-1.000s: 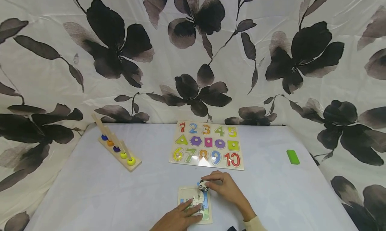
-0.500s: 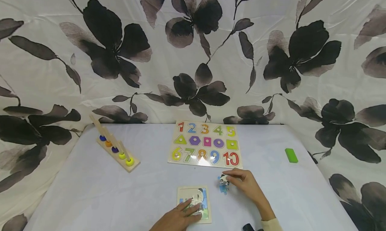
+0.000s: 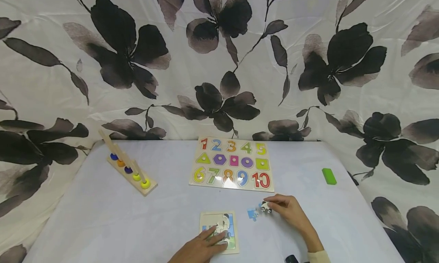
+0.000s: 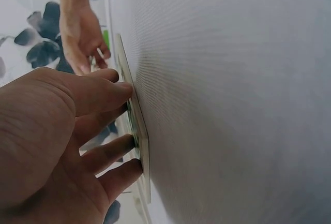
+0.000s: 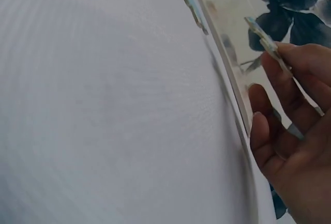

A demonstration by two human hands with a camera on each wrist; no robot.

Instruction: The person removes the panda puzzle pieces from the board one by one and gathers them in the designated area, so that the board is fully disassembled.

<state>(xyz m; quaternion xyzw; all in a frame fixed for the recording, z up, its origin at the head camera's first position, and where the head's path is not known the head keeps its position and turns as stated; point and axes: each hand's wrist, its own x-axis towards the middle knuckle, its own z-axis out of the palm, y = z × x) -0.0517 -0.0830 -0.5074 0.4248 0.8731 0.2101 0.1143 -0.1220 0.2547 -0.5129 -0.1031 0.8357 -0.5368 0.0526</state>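
In the head view, my left hand (image 3: 199, 248) rests with spread fingers on a small framed jigsaw puzzle (image 3: 209, 216) with a panda picture. The left wrist view shows the fingertips and thumb against the puzzle board (image 4: 145, 154), which lies flat. To the right, my right hand (image 3: 292, 214) pinches a black-and-white panda puzzle piece (image 3: 265, 207) between thumb and index finger. Seen from the right wrist, this puzzle piece (image 5: 262, 39) is held above the table, edge-on. A blue puzzle piece (image 3: 253, 214) lies on the cloth just left of it.
A number and shape puzzle board (image 3: 233, 185) lies behind the hands. A wooden peg stacker (image 3: 147, 190) with coloured rings stands at left, and a green block (image 3: 329, 176) at right. A dark object (image 3: 291, 259) sits by the right wrist. Floral fabric (image 3: 223, 64) hangs behind the table.
My right hand has moved right, from the small puzzle's top edge out over the cloth. The blue piece now lies apart from the panda piece in my fingers. My left hand stays on the puzzle.
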